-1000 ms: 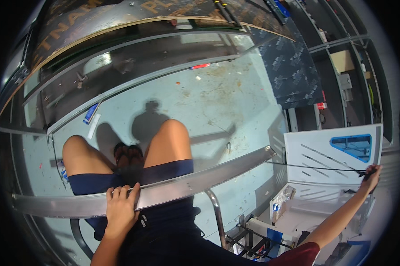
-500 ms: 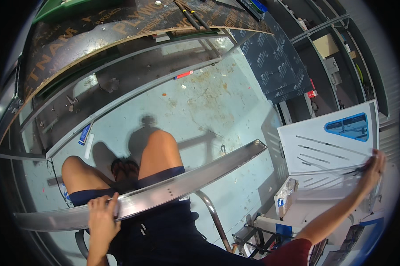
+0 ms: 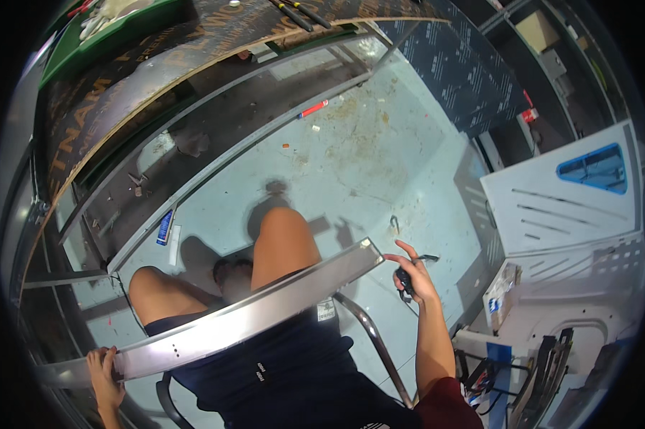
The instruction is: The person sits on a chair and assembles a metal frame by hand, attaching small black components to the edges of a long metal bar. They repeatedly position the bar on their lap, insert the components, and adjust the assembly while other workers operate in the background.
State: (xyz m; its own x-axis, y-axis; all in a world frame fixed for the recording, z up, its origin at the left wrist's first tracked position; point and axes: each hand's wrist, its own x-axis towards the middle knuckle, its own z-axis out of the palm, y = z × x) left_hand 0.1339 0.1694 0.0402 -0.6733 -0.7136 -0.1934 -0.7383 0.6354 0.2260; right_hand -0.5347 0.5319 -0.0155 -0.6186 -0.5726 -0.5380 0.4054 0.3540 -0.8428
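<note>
Across my lap lies a long silvery metal channel (image 3: 265,307), its right end raised toward the floor side and a few small dark holes toward its left part. My left hand (image 3: 106,377) is closed around its left stretch, fingers over the top edge. Beside the right end is my right hand (image 3: 424,282), its palm curled around a small black tool (image 3: 405,284) whose kind I cannot make out. A thin dark piece sticks out of that grip. The index finger reaches to the channel's tip and seems to touch it.
A plywood-topped workbench (image 3: 140,68) with a metal frame runs along the far left, with a green tray (image 3: 97,43) and yellow-black handled pliers (image 3: 294,14) on it. White slotted panels (image 3: 565,193) stand at right. A bent chair tube (image 3: 369,329) rises beside my lap.
My right hand has come from the white panels at right to the channel's right end. The channel has shifted left and down across my lap, with my left hand now nearer its left end.
</note>
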